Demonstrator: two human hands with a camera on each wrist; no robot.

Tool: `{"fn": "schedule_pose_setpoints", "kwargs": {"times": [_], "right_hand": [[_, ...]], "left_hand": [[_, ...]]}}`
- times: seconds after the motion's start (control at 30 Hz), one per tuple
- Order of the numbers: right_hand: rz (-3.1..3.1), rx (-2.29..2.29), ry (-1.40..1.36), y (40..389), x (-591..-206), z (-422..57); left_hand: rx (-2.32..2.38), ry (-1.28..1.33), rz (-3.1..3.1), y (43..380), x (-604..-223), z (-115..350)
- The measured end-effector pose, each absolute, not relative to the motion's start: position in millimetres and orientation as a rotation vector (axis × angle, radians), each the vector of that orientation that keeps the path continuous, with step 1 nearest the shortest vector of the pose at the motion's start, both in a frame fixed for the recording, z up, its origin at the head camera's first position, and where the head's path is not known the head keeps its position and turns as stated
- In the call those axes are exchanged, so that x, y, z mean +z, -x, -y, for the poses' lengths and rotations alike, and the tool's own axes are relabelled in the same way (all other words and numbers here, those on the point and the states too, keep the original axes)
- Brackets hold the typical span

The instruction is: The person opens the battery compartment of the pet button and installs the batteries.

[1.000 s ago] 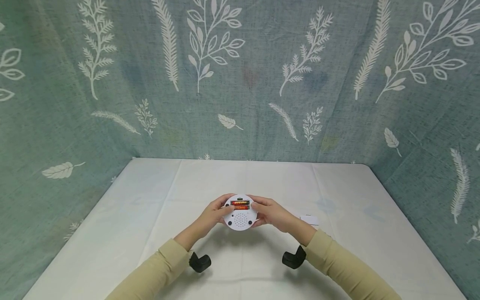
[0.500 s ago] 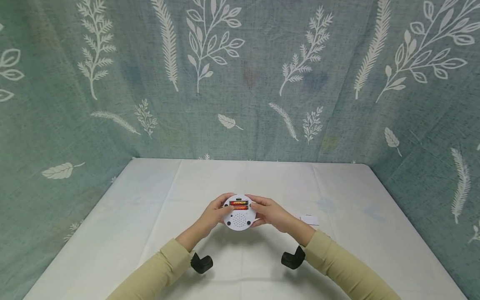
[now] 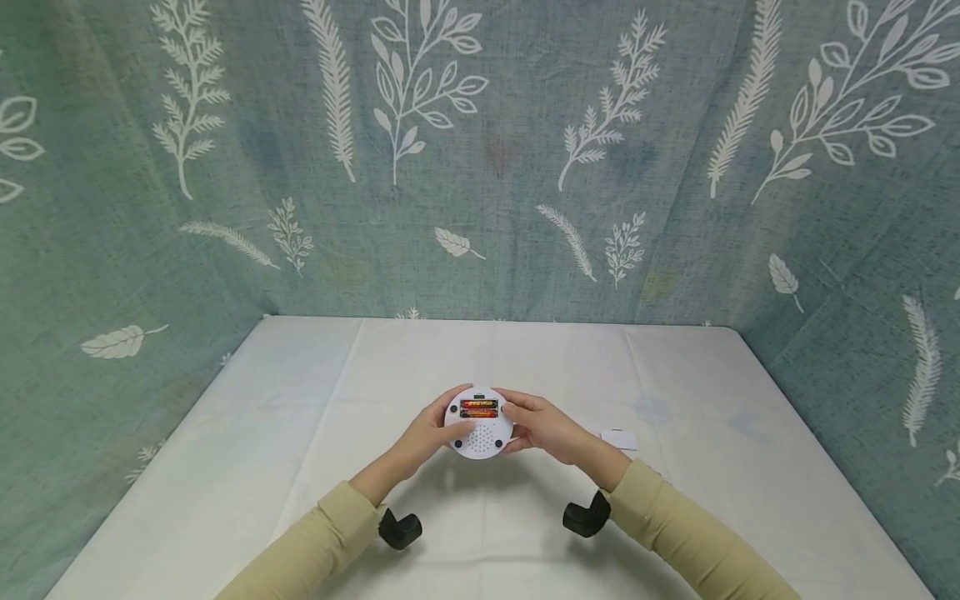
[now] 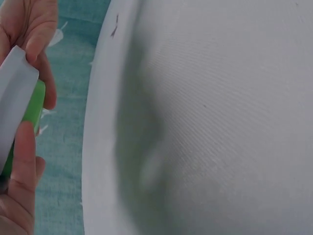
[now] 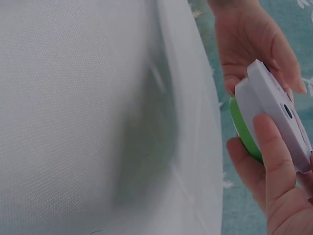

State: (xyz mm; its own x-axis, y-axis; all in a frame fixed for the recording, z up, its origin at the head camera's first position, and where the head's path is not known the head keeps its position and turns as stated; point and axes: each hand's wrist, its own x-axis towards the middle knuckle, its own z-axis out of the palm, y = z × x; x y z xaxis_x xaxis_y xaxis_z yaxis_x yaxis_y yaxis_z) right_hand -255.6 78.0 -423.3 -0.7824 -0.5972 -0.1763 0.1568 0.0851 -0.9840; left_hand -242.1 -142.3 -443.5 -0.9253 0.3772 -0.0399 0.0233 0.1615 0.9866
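Observation:
In the head view, a round white device [image 3: 487,427] is raised above the table with its underside toward me. Two red batteries [image 3: 478,408] lie side by side in its uncovered compartment. Below them are speaker holes, with small dark feet round the edge. My left hand [image 3: 429,429] grips the left rim, thumb across the face beside the holes. From the other side my right hand [image 3: 546,427] holds the rim, its thumb close to the batteries. Both wrist views show the device edge-on, and its far side, a green part [image 5: 244,132], is partly covered by fingers.
A small flat white piece [image 3: 618,439] lies on the white-covered table [image 3: 360,567], just beyond the right forearm. Green leaf-patterned cloth [image 3: 495,167] hangs behind and at both sides. Black wrist mounts [image 3: 401,530] stick out from the sleeves.
My left thumb has slid down from the batteries' lower edge to the speaker holes, so the batteries show more fully. The device has shifted very slightly; the right hand stays nearly still.

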Motion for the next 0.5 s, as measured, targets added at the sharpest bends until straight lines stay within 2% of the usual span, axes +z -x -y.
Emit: {"fn": "schedule_pose_setpoints", "kwargs": {"times": [0.5], "right_hand": [[-1.800, -1.754, 0.430, 255.9, -423.6, -79.5]], "left_hand": [[1.676, -0.642, -2.271, 234.2, -449.2, 144.9]]}}
